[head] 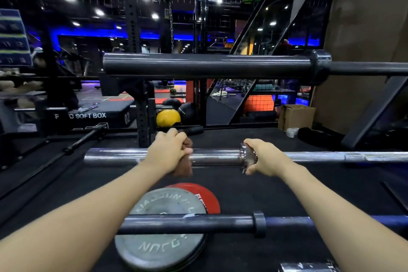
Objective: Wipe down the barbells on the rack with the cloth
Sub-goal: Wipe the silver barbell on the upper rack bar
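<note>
Our left hand (170, 150) clenches the cloth (184, 164) around the chrome bar (216, 157) to wipe its sleeve; our right hand (263, 158) grasps the collar (248, 158), steadying it.

Glossy chrome barbell (216, 157), soft brown cloth (184, 169), matt black barbell (207, 64)

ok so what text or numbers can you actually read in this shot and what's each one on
"SOFT BOX": side of the black plyo box; the word before it is partly hidden, only "P" and "O" show.
"02": the same box's end face.
Raised lettering on the grey weight plate: upside down, not readable with certainty.
White letters on the red plate: cut off, unreadable.
Blue wall chart: too blurred.
</note>
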The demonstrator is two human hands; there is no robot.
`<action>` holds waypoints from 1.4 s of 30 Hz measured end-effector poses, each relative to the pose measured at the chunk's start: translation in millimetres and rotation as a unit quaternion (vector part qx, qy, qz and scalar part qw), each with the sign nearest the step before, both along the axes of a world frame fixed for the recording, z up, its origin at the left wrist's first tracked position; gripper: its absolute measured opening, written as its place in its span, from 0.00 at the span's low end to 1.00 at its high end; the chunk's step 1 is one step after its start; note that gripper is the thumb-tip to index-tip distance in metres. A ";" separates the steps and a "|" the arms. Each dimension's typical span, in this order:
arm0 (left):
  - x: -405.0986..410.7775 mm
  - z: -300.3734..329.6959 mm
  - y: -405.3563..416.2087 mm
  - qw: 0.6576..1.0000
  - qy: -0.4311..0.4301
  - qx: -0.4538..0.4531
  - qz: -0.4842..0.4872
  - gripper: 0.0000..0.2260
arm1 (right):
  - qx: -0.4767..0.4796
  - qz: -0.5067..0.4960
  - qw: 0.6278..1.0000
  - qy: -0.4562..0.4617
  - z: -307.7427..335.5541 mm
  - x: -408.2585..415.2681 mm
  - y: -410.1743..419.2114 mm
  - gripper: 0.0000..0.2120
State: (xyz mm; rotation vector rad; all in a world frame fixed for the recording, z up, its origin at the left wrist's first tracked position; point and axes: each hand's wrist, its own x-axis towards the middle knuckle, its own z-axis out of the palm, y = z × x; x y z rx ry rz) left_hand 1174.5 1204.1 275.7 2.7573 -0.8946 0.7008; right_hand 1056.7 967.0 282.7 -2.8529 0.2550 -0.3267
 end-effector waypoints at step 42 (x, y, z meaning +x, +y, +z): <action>12.6 -5.7 66.5 0.995 -0.009 -0.057 0.085 0.15 | -0.196 -0.012 0.978 -0.066 -17.3 65.3 147.8 0.14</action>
